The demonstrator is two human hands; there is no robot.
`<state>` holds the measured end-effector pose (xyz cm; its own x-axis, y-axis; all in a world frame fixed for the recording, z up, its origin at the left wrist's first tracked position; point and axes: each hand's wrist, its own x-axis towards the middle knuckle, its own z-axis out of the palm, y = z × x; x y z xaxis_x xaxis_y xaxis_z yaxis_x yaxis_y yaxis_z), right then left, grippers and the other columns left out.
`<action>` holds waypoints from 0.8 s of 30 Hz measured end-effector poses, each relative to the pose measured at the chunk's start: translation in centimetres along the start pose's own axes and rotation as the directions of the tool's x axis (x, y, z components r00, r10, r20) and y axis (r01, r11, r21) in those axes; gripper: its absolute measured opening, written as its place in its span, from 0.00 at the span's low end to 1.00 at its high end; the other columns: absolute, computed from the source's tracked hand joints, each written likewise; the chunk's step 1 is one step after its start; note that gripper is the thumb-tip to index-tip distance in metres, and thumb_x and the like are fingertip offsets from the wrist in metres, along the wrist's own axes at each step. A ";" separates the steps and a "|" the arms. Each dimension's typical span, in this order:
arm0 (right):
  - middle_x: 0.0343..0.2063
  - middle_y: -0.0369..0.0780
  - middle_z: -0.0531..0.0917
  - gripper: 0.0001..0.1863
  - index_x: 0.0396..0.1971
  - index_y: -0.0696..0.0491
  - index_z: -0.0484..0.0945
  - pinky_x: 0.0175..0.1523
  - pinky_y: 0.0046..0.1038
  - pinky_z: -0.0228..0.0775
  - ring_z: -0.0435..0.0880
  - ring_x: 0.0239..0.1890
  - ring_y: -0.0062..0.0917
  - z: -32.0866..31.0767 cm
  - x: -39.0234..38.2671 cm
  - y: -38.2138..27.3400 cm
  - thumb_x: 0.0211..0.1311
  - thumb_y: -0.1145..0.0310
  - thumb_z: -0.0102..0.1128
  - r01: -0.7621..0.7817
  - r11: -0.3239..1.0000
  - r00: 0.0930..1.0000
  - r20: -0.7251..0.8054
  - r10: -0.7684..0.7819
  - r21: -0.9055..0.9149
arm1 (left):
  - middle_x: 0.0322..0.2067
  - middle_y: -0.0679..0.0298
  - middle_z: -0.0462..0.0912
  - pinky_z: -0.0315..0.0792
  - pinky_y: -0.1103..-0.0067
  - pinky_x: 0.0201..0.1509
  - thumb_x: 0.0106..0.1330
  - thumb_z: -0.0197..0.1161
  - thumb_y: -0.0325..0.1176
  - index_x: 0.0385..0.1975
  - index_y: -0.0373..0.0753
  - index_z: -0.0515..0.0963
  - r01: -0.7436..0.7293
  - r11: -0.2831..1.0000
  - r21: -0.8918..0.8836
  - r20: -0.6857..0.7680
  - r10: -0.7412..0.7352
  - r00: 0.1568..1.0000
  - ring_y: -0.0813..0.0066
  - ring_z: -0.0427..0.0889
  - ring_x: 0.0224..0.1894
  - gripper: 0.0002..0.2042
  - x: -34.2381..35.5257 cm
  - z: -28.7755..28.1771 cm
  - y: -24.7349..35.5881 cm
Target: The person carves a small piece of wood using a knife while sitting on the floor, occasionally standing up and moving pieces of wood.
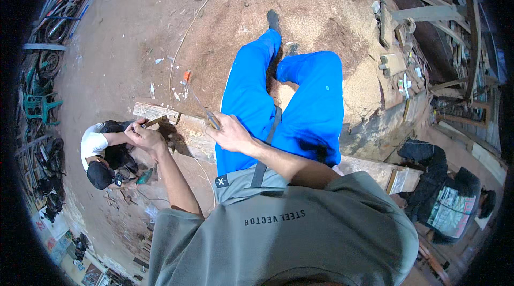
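Note:
My left hand (pixel 148 137) is closed, its fingers curled beside a short brown strip (pixel 157 122) above a wooden plank bench (pixel 198 140); what it holds I cannot make out. My right hand (pixel 230 134) grips a tool (pixel 213 120) with a short handle and a thin metal blade, which points up and left, just beside my left thigh. My legs in blue trousers (pixel 246 88) are spread above the middle of the picture, with sawdust around my feet.
A person in a white top and dark cap (pixel 99 174) crouches at lower left. A person in dark clothing (pixel 417 152) is at right. Clutter with a green plastic chair (pixel 38 105) lines the left; stacked timber (pixel 455 45) lines the right. A cord (pixel 184 37) crosses the dirt floor (pixel 123 29).

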<state>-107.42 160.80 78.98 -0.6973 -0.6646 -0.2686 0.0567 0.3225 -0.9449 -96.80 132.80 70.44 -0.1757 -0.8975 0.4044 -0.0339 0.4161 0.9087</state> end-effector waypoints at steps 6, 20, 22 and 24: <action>0.27 0.59 0.80 0.16 0.34 0.61 0.76 0.38 0.50 0.71 0.81 0.35 0.57 -0.1 -0.6 0.1 0.61 0.60 0.61 -0.090 0.996 0.996 0.019 0.089 0.029 | 0.29 0.62 0.75 0.75 0.76 0.37 0.73 0.50 0.30 0.34 0.35 0.68 -0.028 0.990 0.140 -0.009 0.029 1.000 0.72 0.77 0.30 0.07 0.1 0.7 1.1; 0.14 0.42 0.78 0.18 0.39 0.62 0.75 0.18 0.33 0.70 0.80 0.14 0.25 0.9 0.7 0.5 0.67 0.58 0.58 -0.111 0.994 0.987 0.115 0.108 0.013 | 0.30 0.60 0.78 0.74 0.76 0.39 0.72 0.49 0.30 0.33 0.34 0.69 -0.052 0.981 0.187 0.016 0.050 0.999 0.72 0.77 0.32 0.07 -0.9 0.2 2.3; 0.19 0.52 0.80 0.18 0.37 0.62 0.76 0.27 0.42 0.73 0.83 0.22 0.40 1.5 0.8 0.3 0.63 0.59 0.59 -0.103 0.994 0.989 0.106 0.107 -0.045 | 0.30 0.58 0.79 0.75 0.74 0.43 0.74 0.49 0.31 0.35 0.33 0.69 0.039 0.977 0.209 0.005 -0.041 0.999 0.70 0.78 0.34 0.08 -1.1 -0.7 1.7; 0.26 0.59 0.81 0.19 0.37 0.61 0.77 0.36 0.50 0.73 0.84 0.34 0.55 0.7 1.1 -0.6 0.59 0.58 0.61 -0.159 0.985 0.970 0.176 0.168 -0.069 | 0.31 0.57 0.79 0.76 0.73 0.46 0.75 0.49 0.32 0.35 0.32 0.69 0.118 0.955 0.272 -0.022 -0.116 0.993 0.68 0.78 0.35 0.09 -1.6 -0.1 4.1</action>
<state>-107.72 159.39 79.12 -0.5410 -0.7088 -0.4526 0.1175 0.4692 -0.8752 -96.57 135.92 73.48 -0.1489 -0.9428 0.2982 -0.3205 0.3313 0.8874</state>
